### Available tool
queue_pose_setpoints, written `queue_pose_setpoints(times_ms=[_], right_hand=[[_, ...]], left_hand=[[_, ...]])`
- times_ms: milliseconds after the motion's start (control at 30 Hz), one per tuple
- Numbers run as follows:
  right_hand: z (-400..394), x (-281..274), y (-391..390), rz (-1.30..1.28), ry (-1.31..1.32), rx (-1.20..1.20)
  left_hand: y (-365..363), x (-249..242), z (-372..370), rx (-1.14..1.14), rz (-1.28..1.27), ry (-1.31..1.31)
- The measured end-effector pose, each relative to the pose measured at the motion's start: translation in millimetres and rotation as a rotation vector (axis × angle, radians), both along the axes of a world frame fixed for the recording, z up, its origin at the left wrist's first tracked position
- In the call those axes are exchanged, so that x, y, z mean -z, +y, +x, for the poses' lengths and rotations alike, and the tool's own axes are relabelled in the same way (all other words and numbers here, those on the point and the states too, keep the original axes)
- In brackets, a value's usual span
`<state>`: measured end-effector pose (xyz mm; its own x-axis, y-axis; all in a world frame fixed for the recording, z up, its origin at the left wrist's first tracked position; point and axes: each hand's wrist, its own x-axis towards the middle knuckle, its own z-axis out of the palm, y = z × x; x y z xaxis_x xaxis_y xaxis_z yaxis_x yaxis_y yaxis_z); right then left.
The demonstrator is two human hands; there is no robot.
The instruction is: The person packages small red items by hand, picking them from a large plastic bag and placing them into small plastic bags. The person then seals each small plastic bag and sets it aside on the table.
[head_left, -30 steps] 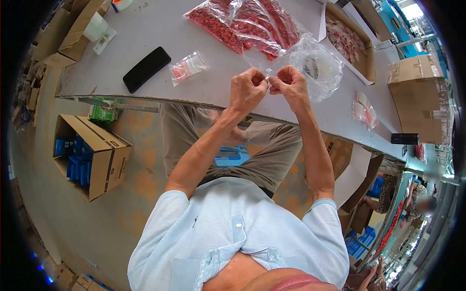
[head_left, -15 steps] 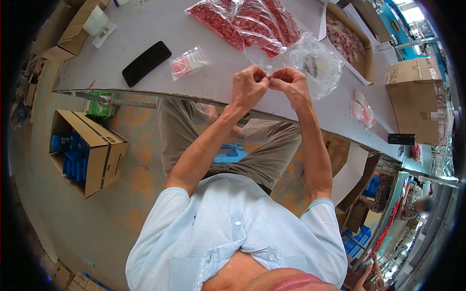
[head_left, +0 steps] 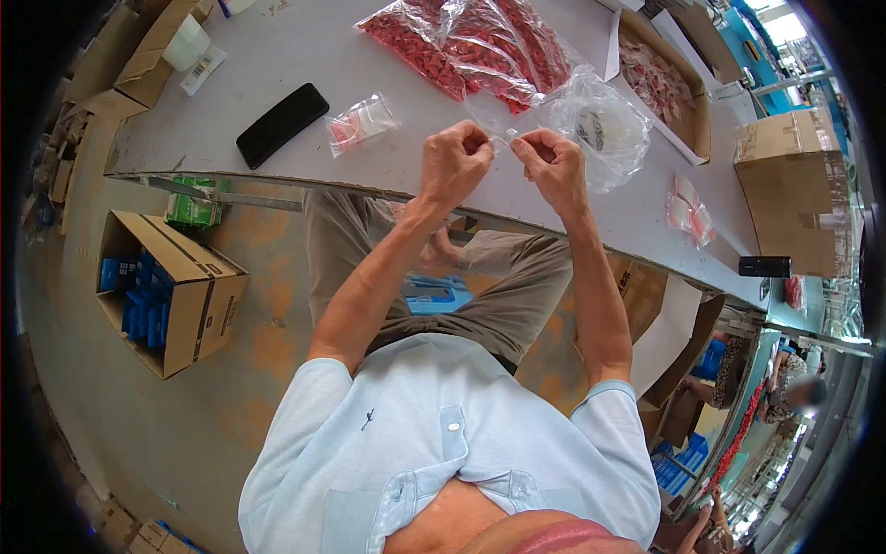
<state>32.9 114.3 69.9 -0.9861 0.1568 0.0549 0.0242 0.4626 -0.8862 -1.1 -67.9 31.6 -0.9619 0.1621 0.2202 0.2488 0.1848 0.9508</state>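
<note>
My left hand and my right hand are held close together above the table's near edge. Their fingers are closed in pinches, with a thin piece of clear plastic stretched between them; its exact shape is hard to make out. Just beyond my right hand lies a crumpled clear plastic bag with a round whitish thing inside. Farther back, a large clear bag of small red pieces rests on the table. Left of my left hand sits a small clear packet with red and white contents.
A black phone lies on the table at the left. To the right are an open carton of red packets, red-and-white packets, a black cylinder and a cardboard box. A carton of blue boxes stands on the floor.
My hands have moved apart, mostly by my left hand shifting left. The clear plastic now shows in the gap between the fingertips.
</note>
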Motion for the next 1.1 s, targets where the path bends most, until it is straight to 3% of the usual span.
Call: queue_pose_setpoints(times_ms=[67,100,233,400,467,800,900,967,1000,1067,1100], right_hand=[[-3.5,0.7,-1.4,-0.052,-0.001,0.006],[-10.3,4.3,-0.3,0.069,0.080,0.019],[-46.4,13.6,-1.8,0.327,0.272,-0.066],[-99.5,19.9,-17.2,0.511,0.225,-0.200],[-119.2,32.5,-21.8,0.642,0.351,-0.203],[-127.0,29.7,-24.1,0.763,0.238,-0.233],[-108.3,22.1,-21.1,0.639,0.262,-0.206],[-90.3,15.9,-22.6,0.295,0.200,-0.101],[-81.3,16.2,-21.3,0.295,0.201,-0.102],[-63.3,20.1,-17.2,-0.080,0.191,-0.070],[-55.6,21.2,-17.1,-0.081,0.189,-0.072]], left_hand=[[-15.3,5.9,-8.9,0.040,0.346,-0.331],[-22.8,7.0,-12.9,0.050,0.475,-0.443],[-29.3,7.8,-14.2,0.071,0.413,-0.414],[-17.9,23.0,-14.3,-0.027,0.271,-0.167],[-17.3,24.9,-14.2,-0.026,0.285,-0.178],[-16.7,24.8,-16.3,-0.089,0.258,-0.141],[-14.4,20.8,-17.7,-0.118,0.245,-0.176],[-14.4,15.3,-21.9,-0.132,0.235,-0.202],[-15.5,12.9,-25.6,-0.113,0.266,-0.274],[-17.2,13.8,-30.1,-0.102,0.298,-0.349],[-17.4,14.6,-31.6,-0.084,0.291,-0.354]])
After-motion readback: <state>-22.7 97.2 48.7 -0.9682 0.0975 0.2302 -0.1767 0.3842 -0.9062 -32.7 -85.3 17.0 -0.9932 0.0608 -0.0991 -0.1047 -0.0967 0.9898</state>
